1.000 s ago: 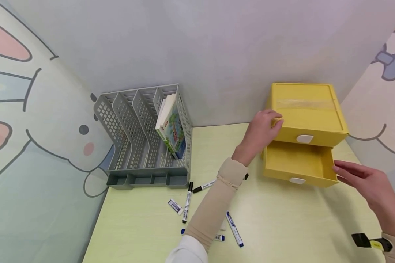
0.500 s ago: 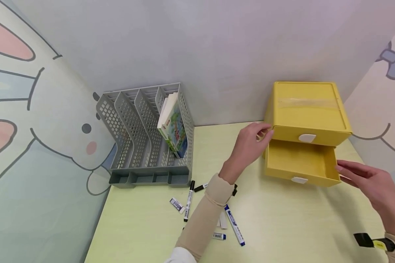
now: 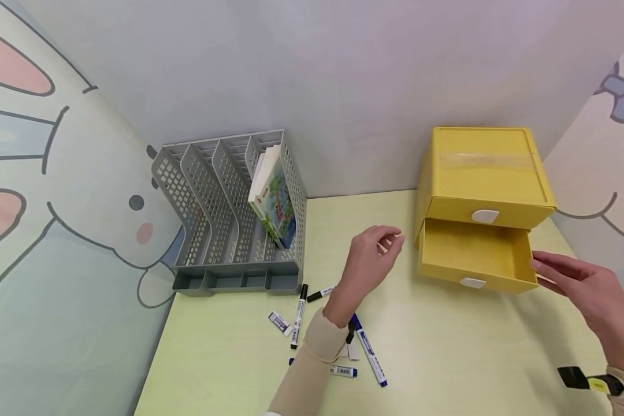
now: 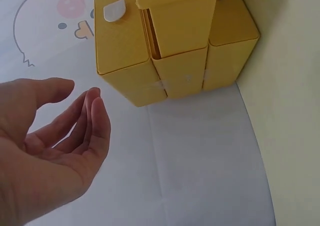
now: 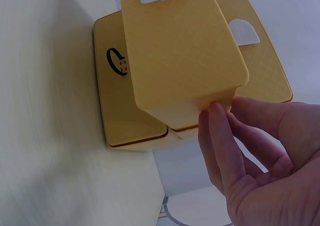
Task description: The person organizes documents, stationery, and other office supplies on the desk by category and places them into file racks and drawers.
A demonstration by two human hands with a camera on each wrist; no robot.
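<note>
A yellow drawer unit (image 3: 486, 167) stands on the table's right side, with tape across its top. Its middle drawer (image 3: 499, 283) is pulled out, and nothing shows inside. My right hand (image 3: 585, 286) holds that drawer's right side wall near the front corner, its fingertips against the yellow plastic in the right wrist view. Off the unit's left side hovers my left hand (image 3: 366, 263), loosely curled and holding nothing. In the left wrist view, a gap separates thumb and fingers. Below it lie a blue-capped marker (image 3: 369, 352) and a black-capped marker (image 3: 319, 293), partly hidden.
A grey file rack (image 3: 229, 268) with several slots stands at the left, books (image 3: 275, 202) in its rightmost slot. Near it lie an upright-lying black marker (image 3: 299, 318), an eraser (image 3: 279, 323) and another blue marker (image 3: 345, 371). Walls close off the back and sides.
My left hand has drawn away from the drawer unit's upper left edge, moving left and toward me. The right hand stays at the pulled-out drawer, which has not visibly moved.
</note>
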